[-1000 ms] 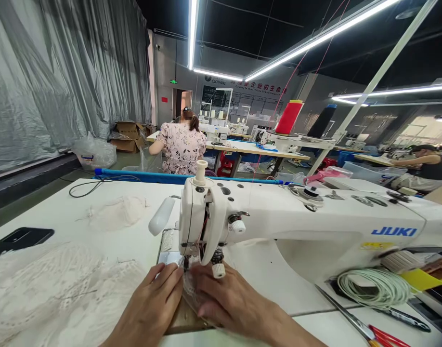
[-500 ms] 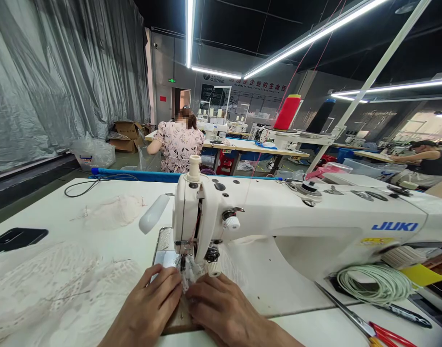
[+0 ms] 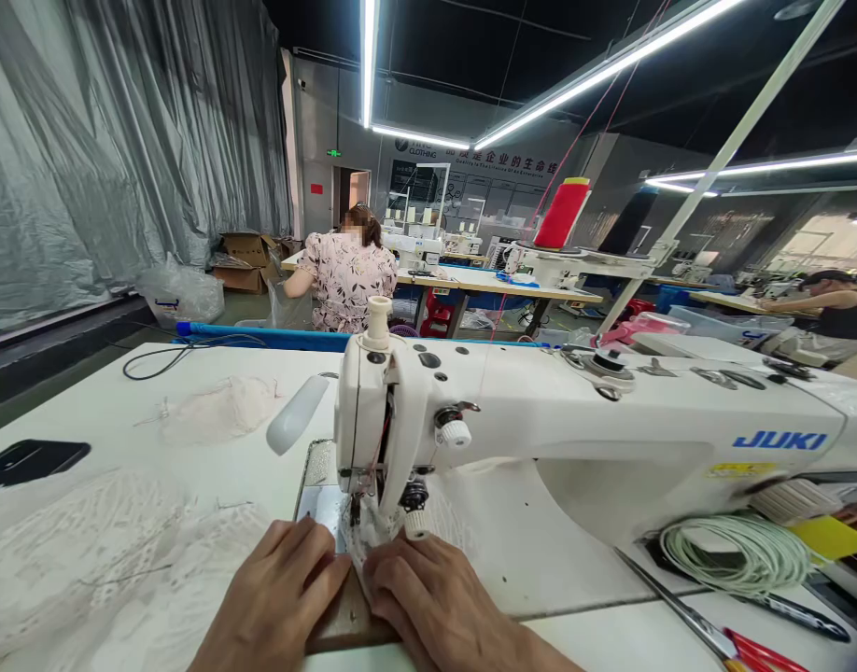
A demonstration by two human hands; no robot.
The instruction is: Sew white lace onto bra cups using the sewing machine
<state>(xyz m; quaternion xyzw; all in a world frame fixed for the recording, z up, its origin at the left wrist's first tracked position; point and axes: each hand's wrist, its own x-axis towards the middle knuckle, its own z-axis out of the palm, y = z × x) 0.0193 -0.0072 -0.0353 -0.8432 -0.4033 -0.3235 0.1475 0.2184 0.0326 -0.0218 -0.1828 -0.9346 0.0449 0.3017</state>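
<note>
White lace fabric (image 3: 370,539) lies under the needle area of a white sewing machine (image 3: 498,411), partly hidden by the machine head and my fingers. My right hand (image 3: 435,593) is closed on the lace just in front of the presser foot, its fingers bent and bunched. On the other side, my left hand (image 3: 278,588) rests with curled fingers, the thumb and fingertips at the left edge of the lace; its exact grip is partly hidden. Metal machine bed (image 3: 334,621) shows between the two hands. Reddish thread runs down the machine head.
More lace pieces (image 3: 71,560) lie left, with a small pale piece (image 3: 222,409) behind them. A black phone (image 3: 33,462) is at the left edge. Scissors (image 3: 681,607), coiled pale cord (image 3: 740,555) and a pen (image 3: 807,616) lie right. A co-worker (image 3: 348,271) sits ahead.
My left hand has drawn slightly back and left from the needle, uncovering more of the lace and metal plate. My right hand stays nearly in place. The view has shifted slightly.
</note>
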